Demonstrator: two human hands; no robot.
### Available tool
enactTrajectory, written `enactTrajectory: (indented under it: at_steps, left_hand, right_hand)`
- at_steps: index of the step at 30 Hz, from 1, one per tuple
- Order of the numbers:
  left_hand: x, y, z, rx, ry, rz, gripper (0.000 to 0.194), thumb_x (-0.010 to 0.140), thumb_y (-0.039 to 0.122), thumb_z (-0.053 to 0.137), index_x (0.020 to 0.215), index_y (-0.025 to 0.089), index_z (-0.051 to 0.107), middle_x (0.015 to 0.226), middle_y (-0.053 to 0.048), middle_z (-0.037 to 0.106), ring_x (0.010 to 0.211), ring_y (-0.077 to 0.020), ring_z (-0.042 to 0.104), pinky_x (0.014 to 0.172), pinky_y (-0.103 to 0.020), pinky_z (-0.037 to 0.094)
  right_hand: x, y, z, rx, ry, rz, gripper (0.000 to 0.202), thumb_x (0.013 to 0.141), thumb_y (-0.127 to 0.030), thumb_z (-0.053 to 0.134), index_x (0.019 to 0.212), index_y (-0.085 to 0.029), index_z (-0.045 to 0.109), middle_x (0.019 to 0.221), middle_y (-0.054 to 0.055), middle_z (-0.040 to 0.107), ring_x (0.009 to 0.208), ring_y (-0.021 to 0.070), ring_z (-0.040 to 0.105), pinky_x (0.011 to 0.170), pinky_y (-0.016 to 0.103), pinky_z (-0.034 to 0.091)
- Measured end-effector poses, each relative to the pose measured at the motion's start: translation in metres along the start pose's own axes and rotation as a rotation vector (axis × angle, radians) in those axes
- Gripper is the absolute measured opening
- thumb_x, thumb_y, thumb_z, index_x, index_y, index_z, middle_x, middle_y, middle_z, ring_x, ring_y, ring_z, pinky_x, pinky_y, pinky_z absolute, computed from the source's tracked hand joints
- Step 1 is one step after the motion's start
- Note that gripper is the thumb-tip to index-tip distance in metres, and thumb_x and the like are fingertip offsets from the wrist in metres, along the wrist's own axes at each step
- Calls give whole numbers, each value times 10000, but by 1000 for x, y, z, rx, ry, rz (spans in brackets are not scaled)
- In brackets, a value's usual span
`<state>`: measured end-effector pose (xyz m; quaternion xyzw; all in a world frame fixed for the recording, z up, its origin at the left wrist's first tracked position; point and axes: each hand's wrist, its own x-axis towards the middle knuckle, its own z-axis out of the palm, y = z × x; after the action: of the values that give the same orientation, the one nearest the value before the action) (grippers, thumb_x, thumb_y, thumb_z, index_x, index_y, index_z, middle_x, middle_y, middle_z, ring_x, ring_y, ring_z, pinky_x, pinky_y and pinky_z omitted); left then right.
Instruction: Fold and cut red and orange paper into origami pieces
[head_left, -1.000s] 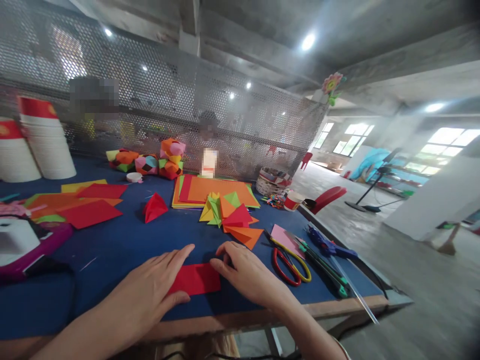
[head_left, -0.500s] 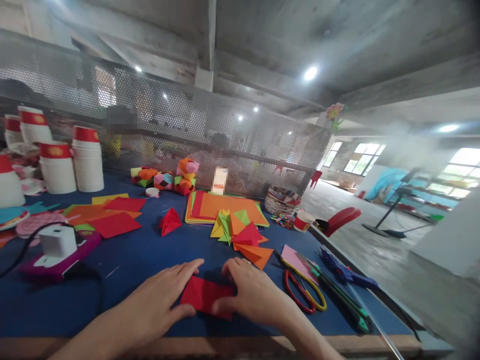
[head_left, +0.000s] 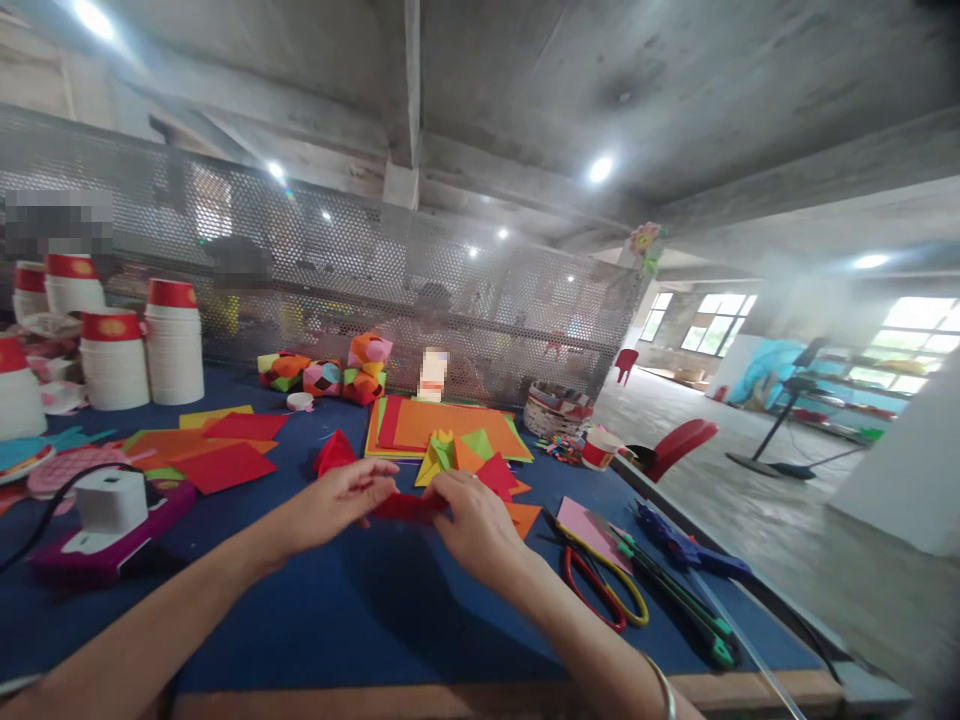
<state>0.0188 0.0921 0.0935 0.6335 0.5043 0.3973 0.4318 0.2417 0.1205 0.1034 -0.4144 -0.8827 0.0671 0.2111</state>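
Toward seven o'clock from view centre, holding red paper (head_left: 409, 507) pinched in left grip (head_left: 343, 505) and right grip (head_left: 478, 522) — now raised off the table (head_left: 300, 625) after lying there half a second ago — so handled in mid-air.

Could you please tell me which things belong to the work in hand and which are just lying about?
Likely in the work: red paper held by left hand and right hand; folded pieces; paper stack.

Likely lying about: power strip, paper cups, basket.

Craft workshop, coloured paper stack (head_left: 435, 422), scissors (head_left: 600, 556)
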Motion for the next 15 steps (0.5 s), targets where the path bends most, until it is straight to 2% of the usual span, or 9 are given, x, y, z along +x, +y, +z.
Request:
enactTrajectory:
  at_steps: [2, 4, 9, 15]
  left_hand:
    - [12, 5, -6, -68, 81, -51, 607, 763, 696, 781, 1095, 190, 733, 1081, -103, 770, 1071, -293, 689, 741, -315, 561]
    - [20, 7, -8, -92, 113, -82, 535, 753, 650, 809, 995, 177, 740, 1056, -106, 771, 1012, -279, 699, 684, -297, 552]
    - [26, -5, 0, -174, 31, -153, 469, 773, 562, 829, 1003, 158, 761, 1042, -132, 794, 934, -282, 759, 710, -336, 584]
    - [23, -16, 0, -240, -27, -166, 426, 738, 489, 883, 1018, 183, 785, 1052, -111, 811, 959, -251, 771, 774, -291, 581]
  right_hand:
    - [14, 1, 8, -16, 70, -66, 241, 880, -16, 560, 936, -191, 715, 1028, 108, 756, 1021, 254, 676, 901, 341, 491]
    - [23, 4, 17, -12, 101, -98, 240, 899, -20, 555, 917, -203, 710, 1022, 99, 754, 1019, 250, 668, 936, 354, 495]
    - [25, 16, 37, 30, 134, -131, 194, 897, -42, 610, 904, -210, 709, 1003, 85, 749, 1000, 238, 662, 946, 355, 511]
    - [20, 30, 44, 138, 160, -87, 219, 855, -29, 639, 946, -212, 719, 973, 51, 732, 958, 210, 660, 875, 322, 514]
